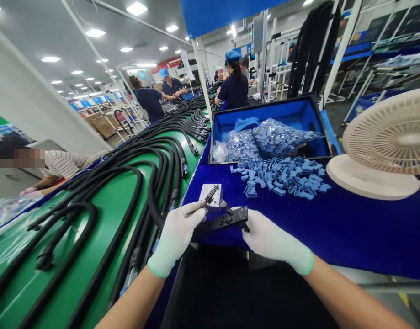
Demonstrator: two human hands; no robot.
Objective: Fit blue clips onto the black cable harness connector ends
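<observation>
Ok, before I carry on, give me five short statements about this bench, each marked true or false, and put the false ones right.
1. The right hand holds a black piece. True.
2. The left hand is bare. False: it is gloved in white.
3. Loose blue pieces lie in a heap on the near side of the blue bin. True.
4. The fan stands to the left of the blue bin in the picture. False: it stands to the right.
5. Black hoses lie on the green surface. True.
</observation>
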